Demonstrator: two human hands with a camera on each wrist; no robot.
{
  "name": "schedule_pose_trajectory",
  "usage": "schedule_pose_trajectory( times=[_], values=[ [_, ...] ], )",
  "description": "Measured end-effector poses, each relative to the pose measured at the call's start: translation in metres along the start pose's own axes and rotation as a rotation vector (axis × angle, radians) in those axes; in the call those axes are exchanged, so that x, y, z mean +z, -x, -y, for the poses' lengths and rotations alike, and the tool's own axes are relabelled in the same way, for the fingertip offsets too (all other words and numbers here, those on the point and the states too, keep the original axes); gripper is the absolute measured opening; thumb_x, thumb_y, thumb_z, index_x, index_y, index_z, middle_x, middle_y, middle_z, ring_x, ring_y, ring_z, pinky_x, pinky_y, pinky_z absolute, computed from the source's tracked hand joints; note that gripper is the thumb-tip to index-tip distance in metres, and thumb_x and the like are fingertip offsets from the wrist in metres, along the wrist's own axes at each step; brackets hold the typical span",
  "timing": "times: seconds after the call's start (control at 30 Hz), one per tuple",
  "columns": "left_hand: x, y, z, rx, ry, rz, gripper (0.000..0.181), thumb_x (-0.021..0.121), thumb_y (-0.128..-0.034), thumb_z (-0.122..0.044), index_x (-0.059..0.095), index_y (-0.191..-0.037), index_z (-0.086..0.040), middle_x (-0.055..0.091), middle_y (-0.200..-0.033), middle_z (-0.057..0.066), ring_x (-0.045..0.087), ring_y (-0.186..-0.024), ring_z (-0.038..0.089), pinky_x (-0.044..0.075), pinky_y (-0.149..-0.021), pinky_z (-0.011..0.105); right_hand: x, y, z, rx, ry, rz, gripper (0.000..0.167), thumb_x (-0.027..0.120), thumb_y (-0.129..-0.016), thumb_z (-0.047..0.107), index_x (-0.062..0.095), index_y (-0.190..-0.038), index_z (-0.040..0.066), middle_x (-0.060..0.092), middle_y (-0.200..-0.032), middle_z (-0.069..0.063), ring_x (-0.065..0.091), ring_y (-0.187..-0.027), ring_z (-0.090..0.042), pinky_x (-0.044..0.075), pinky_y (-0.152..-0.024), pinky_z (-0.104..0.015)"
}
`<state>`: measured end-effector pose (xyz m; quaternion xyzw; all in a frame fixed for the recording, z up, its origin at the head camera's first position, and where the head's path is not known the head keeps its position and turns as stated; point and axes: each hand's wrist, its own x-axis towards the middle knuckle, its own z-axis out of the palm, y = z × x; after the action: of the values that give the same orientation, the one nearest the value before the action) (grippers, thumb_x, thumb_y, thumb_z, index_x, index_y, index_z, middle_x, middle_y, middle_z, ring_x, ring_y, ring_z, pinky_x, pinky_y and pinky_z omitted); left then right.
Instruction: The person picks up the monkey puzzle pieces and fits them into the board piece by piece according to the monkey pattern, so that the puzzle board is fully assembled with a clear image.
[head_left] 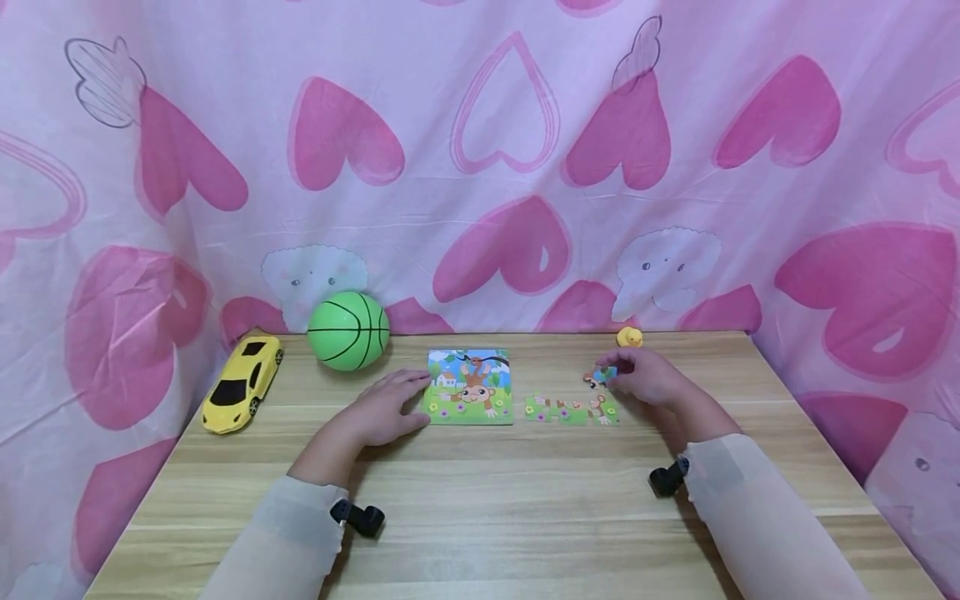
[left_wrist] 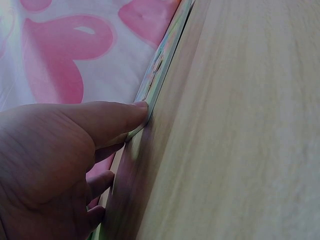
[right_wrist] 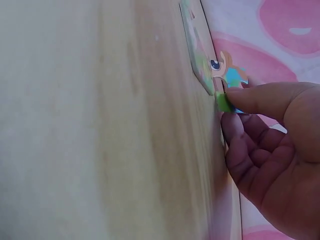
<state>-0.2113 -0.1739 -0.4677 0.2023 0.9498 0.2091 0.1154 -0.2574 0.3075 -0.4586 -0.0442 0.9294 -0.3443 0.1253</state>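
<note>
Pale sleeves [head_left: 277,533] come nearest in the head view; on the desk [head_left: 495,537], the loosely extended left hand [head_left: 390,407] touches a monkey picture board [head_left: 468,392], while the right hand [head_left: 651,381] pinches a jigsaw piece [head_left: 602,376] beside other puzzle pieces [head_left: 572,414]. From the left wrist, dimly, the thumb [left_wrist: 117,119] seems to rest on the board's edge. From the right wrist, curled fingers [right_wrist: 250,160] sit below the piece.

1. The puzzle piece [right_wrist: 234,76]: blue, green and orange-brown.
2. The picture board [head_left: 471,408]: printed in green, blue and brown.
3. That toy car [head_left: 243,383]: yellow, with black windows.
4. The ball [head_left: 348,331]: bright green, black lines.
5. The curtain [head_left: 420,217]: pale pink, deeper pink hearts.
</note>
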Motion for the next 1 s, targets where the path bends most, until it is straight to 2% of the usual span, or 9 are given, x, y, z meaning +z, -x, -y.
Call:
schedule_pose_trajectory(
  times=[0.23, 0.37, 0.5, 0.7, 0.87, 1.0],
  values=[
    [0.0, 0.001, -0.001, -0.006, 0.001, 0.006, 0.073, 0.071, -0.1025, -0.04, 0.043, -0.165, -0.016, 0.034, -0.176, 0.003, 0.021, -0.167, 0.039, 0.019, -0.136, 0.064, 0.002, -0.001, 0.008, -0.025, -0.018, -0.003, 0.03, 0.07, -0.103, 0.02, 0.072, -0.133, 0.024, 0.066, -0.124, -0.009, 0.057, -0.112, -0.028, 0.056, -0.087, -0.032],
    [0.0, 0.0, -0.001, -0.009, 0.001, 0.007, 0.074, 0.071, -0.1024, -0.041, 0.042, -0.166, -0.017, 0.034, -0.177, 0.003, 0.021, -0.167, 0.038, 0.019, -0.136, 0.064, 0.005, -0.003, 0.017, -0.068, -0.026, -0.004, 0.031, 0.071, -0.103, 0.021, 0.072, -0.134, 0.024, 0.068, -0.123, -0.008, 0.06, -0.111, -0.028, 0.057, -0.086, -0.032],
    [0.001, 0.0, 0.0, -0.005, 0.003, 0.001, 0.073, 0.071, -0.1026, -0.04, 0.042, -0.166, -0.016, 0.034, -0.177, 0.004, 0.021, -0.167, 0.039, 0.019, -0.136, 0.065, 0.01, -0.005, 0.032, -0.093, -0.08, 0.022, 0.031, 0.07, -0.103, 0.02, 0.072, -0.134, 0.023, 0.07, -0.122, -0.006, 0.06, -0.11, -0.027, 0.057, -0.087, -0.032],
    [0.0, 0.0, 0.0, -0.009, -0.001, 0.008, 0.074, 0.071, -0.1024, -0.041, 0.042, -0.166, -0.017, 0.033, -0.177, 0.003, 0.02, -0.167, 0.039, 0.019, -0.136, 0.064, 0.021, -0.009, 0.052, -0.163, -0.112, 0.05, 0.027, 0.072, -0.102, 0.02, 0.074, -0.129, 0.023, 0.068, -0.118, -0.007, 0.059, -0.106, -0.028, 0.059, -0.084, -0.035],
    [-0.001, 0.0, -0.002, -0.016, 0.002, 0.01, 0.073, 0.071, -0.1025, -0.04, 0.042, -0.166, -0.017, 0.033, -0.177, 0.003, 0.019, -0.167, 0.04, 0.019, -0.136, 0.065, 0.033, -0.013, 0.067, -0.162, -0.097, 0.05, 0.027, 0.074, -0.101, 0.023, 0.075, -0.127, 0.029, 0.067, -0.117, -0.004, 0.059, -0.108, -0.027, 0.056, -0.086, -0.036],
    [-0.002, 0.002, -0.003, -0.009, 0.003, 0.003, 0.072, 0.07, -0.1031, -0.038, 0.042, -0.165, -0.015, 0.033, -0.177, 0.005, 0.02, -0.167, 0.041, 0.019, -0.135, 0.066, 0.047, -0.016, 0.08, -0.177, -0.098, 0.082, 0.03, 0.073, -0.101, 0.023, 0.074, -0.131, 0.029, 0.067, -0.118, -0.003, 0.059, -0.108, -0.026, 0.055, -0.089, -0.035]
  ],
)
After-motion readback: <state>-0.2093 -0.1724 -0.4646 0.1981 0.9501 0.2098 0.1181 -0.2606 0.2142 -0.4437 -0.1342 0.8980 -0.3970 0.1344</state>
